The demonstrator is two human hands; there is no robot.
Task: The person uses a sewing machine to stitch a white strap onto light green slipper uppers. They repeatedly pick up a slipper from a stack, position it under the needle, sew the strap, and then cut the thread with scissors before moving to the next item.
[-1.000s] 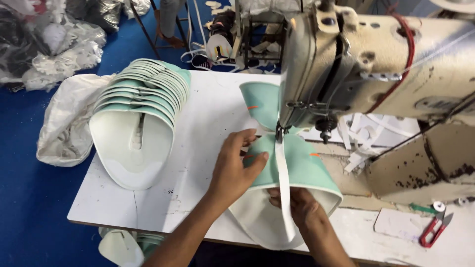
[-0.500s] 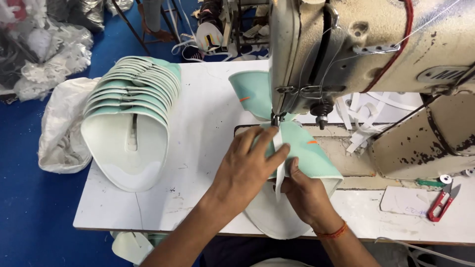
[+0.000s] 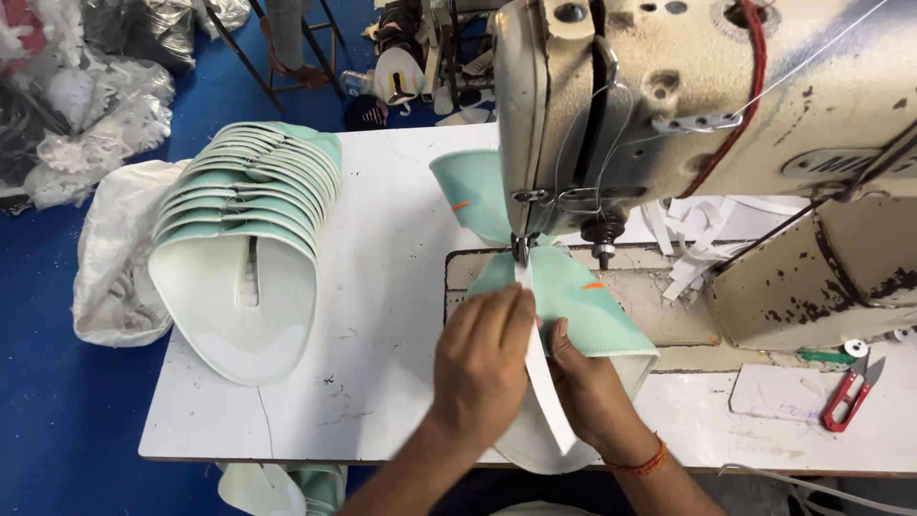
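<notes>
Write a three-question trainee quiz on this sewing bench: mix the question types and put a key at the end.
1. True or false: the red thread snips lie to the right of the sewing machine.
2. What does the white tape run across? A) the mint shoe upper B) a folded towel C) a cardboard box
3. Which hand presses on the piece to the left of the tape?

Key: 1 true. 2 A. 3 the left hand; the right hand holds the other side. The stack of mint uppers sits untouched at the table's left end.

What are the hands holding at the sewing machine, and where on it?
Both the left hand and right hand press the mint-green shoe upper, beside the white tape along its seam.
</notes>
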